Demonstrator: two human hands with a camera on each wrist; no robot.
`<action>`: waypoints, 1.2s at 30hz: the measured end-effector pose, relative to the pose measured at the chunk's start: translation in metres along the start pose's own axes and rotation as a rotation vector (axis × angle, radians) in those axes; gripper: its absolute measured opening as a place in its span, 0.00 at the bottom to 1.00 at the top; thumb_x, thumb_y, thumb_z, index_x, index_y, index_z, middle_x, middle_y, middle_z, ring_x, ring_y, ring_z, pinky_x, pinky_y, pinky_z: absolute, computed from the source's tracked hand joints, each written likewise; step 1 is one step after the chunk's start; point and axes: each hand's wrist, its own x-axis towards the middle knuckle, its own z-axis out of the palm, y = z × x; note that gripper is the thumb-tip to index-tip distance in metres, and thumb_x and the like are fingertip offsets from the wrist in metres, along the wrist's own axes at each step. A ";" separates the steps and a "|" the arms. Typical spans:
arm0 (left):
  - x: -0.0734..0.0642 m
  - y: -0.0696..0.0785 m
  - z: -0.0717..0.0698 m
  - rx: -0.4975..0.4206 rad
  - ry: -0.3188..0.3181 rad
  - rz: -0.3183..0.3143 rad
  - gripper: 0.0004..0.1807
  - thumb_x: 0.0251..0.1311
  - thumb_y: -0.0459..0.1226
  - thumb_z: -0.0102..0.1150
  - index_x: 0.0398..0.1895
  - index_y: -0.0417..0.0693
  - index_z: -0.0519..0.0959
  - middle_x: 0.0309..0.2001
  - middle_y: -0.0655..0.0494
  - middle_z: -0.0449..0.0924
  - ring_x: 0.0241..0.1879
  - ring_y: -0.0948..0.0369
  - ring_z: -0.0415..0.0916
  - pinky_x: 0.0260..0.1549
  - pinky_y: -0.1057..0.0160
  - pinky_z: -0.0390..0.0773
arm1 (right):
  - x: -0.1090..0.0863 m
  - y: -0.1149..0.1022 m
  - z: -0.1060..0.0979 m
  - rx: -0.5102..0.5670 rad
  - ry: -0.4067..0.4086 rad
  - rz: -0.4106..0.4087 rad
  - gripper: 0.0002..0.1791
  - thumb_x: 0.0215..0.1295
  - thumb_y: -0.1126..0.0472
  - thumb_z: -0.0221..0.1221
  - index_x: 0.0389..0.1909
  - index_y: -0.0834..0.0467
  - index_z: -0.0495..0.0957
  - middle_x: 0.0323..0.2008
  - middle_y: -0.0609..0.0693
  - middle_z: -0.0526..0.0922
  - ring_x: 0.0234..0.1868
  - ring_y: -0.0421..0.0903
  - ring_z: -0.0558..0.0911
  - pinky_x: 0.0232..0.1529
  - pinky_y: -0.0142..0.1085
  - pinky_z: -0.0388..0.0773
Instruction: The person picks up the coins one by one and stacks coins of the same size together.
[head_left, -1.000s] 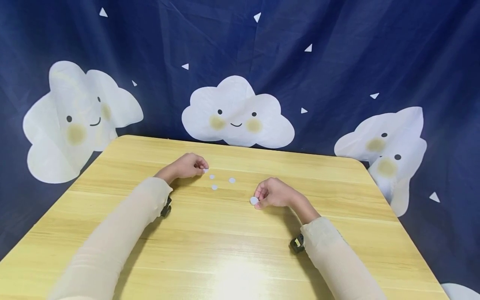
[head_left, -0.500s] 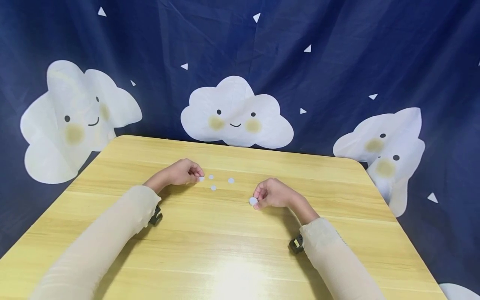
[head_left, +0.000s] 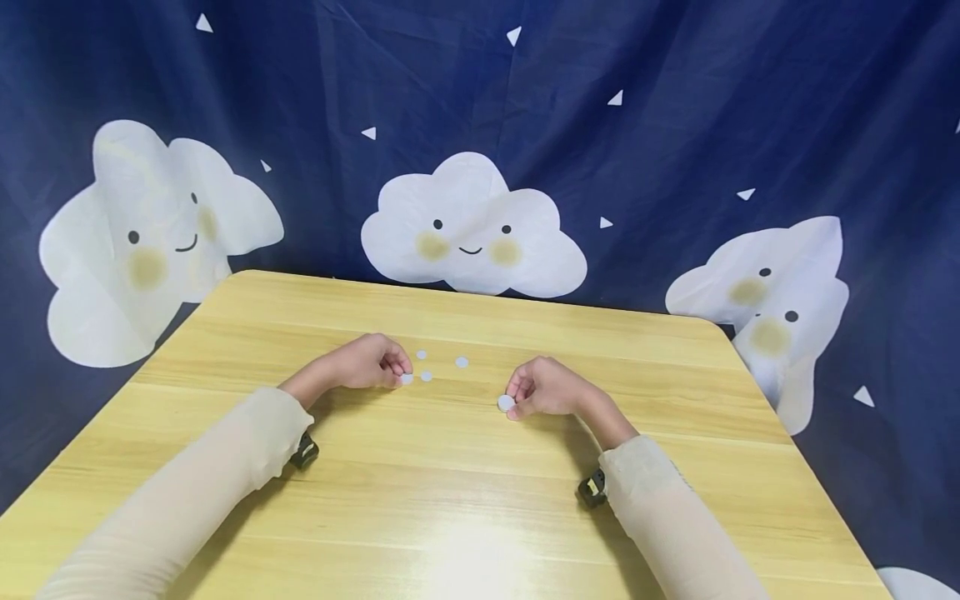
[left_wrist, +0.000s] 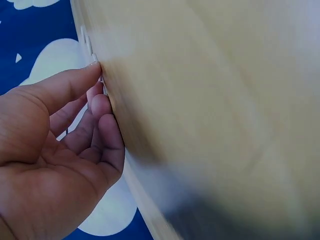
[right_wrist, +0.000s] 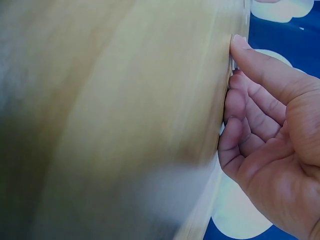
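In the head view my left hand (head_left: pixel 367 362) pinches a small white disc (head_left: pixel 407 378) between thumb and fingertips, low at the tabletop. In the left wrist view the left thumb (left_wrist: pixel 75 82) and curled fingers meet at the disc's thin edge. Right beside that disc lies another small white disc (head_left: pixel 426 377), with a further small disc (head_left: pixel 422 355) behind it. A slightly larger disc (head_left: pixel 462 362) lies flat between the two hands. My right hand (head_left: pixel 551 386) holds a bigger white disc (head_left: pixel 506 402) by its edge, thumb at the near side and fingers at the far side.
A light wood table (head_left: pixel 450 467) carries the discs and both forearms. Behind it hangs a dark blue curtain (head_left: pixel 660 150) with white clouds and triangles. A dark wrist device (head_left: pixel 303 452) sits on the left wrist, and a similar device (head_left: pixel 592 489) on the right.
My left hand has come nearer to me with its small disc, from behind the loose small discs to beside the nearest one. The right hand and its disc have stayed in place.
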 end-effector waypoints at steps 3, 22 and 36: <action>-0.002 0.005 0.003 0.005 -0.007 0.017 0.07 0.59 0.27 0.69 0.40 0.39 0.84 0.34 0.55 0.82 0.36 0.61 0.76 0.41 0.64 0.78 | 0.000 -0.001 0.000 0.007 -0.002 0.001 0.12 0.52 0.64 0.78 0.34 0.59 0.84 0.27 0.45 0.83 0.31 0.41 0.80 0.40 0.35 0.79; -0.002 0.027 0.024 0.020 -0.043 0.097 0.06 0.58 0.28 0.70 0.37 0.42 0.85 0.34 0.58 0.82 0.36 0.64 0.77 0.42 0.65 0.80 | 0.000 0.000 0.000 0.006 -0.002 -0.010 0.12 0.52 0.63 0.77 0.33 0.59 0.84 0.26 0.45 0.83 0.30 0.41 0.79 0.39 0.35 0.79; 0.010 0.043 0.042 0.015 -0.032 0.081 0.05 0.59 0.27 0.69 0.37 0.42 0.84 0.33 0.58 0.81 0.36 0.64 0.76 0.42 0.66 0.79 | -0.002 -0.002 -0.001 -0.002 0.004 0.006 0.13 0.51 0.62 0.78 0.34 0.59 0.84 0.27 0.45 0.83 0.31 0.41 0.79 0.37 0.35 0.78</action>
